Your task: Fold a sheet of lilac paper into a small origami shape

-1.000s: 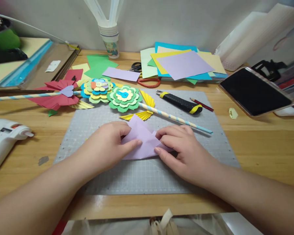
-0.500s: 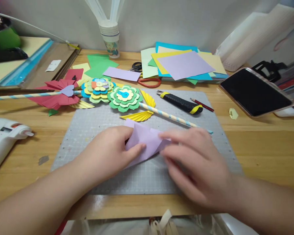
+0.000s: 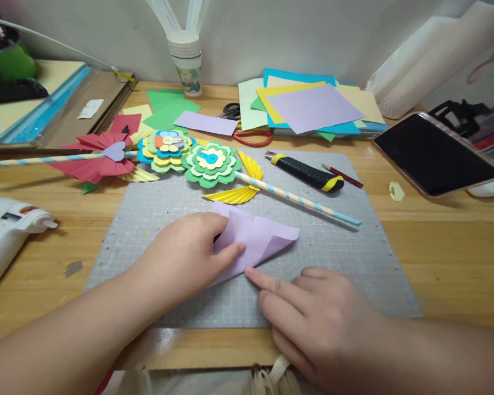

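Observation:
A folded sheet of purple paper (image 3: 253,236) lies on the grey cutting mat (image 3: 329,274). My left hand (image 3: 189,241) grips its left part, the thumb on top and the other fingers mostly hidden beyond the edge. The index finger of my right hand (image 3: 313,312) is stretched out and its tip touches the paper's lower folded edge. Its other fingers are loosely bent and hold nothing. Just beyond the paper rests a striped paper stick (image 3: 300,200) with yellow pleated leaves (image 3: 234,195) and a green layered paper flower (image 3: 211,163).
A black utility knife (image 3: 307,173) and a pencil (image 3: 341,175) lie at the mat's far right. Red-handled scissors (image 3: 253,137) sit before stacked coloured paper (image 3: 313,107). A white glue gun (image 3: 16,227) is at left, a phone (image 3: 438,153) at right, paper cups (image 3: 188,66) behind.
My right hand has come away from the paper's right corner and moved down toward me, its index fingertip now on the lower fold. My left hand keeps its grip almost unmoved.

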Action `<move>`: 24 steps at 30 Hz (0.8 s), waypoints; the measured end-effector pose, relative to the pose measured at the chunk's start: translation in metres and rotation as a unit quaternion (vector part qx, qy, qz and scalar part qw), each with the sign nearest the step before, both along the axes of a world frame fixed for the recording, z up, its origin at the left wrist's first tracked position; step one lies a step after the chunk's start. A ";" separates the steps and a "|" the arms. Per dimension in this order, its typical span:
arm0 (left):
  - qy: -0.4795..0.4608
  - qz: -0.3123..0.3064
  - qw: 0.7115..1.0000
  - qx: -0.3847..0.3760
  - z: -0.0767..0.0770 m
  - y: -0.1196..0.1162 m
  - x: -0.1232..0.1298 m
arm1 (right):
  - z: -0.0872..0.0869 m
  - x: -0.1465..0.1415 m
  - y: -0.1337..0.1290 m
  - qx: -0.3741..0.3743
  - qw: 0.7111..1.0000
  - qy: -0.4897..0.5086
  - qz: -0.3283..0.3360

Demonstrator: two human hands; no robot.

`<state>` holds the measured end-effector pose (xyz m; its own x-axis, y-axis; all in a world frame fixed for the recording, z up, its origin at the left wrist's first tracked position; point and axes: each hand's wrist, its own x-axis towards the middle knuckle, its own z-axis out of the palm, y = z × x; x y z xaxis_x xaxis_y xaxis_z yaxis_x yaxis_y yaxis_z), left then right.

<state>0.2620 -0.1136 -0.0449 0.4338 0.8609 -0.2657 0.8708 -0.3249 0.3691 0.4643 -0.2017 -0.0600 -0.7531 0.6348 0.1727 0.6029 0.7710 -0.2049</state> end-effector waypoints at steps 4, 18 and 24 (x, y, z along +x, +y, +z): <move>0.002 -0.003 1.000 -0.002 -0.001 0.000 0.000 | -0.002 0.000 -0.002 -0.002 1.000 -0.013 0.002; 0.010 -0.010 1.000 -0.003 0.000 0.001 0.001 | -0.001 -0.005 -0.004 -0.033 0.998 -0.054 -0.003; -0.001 -0.019 1.000 -0.002 0.001 0.001 0.000 | 0.004 -0.001 -0.007 0.000 0.996 -0.054 -0.068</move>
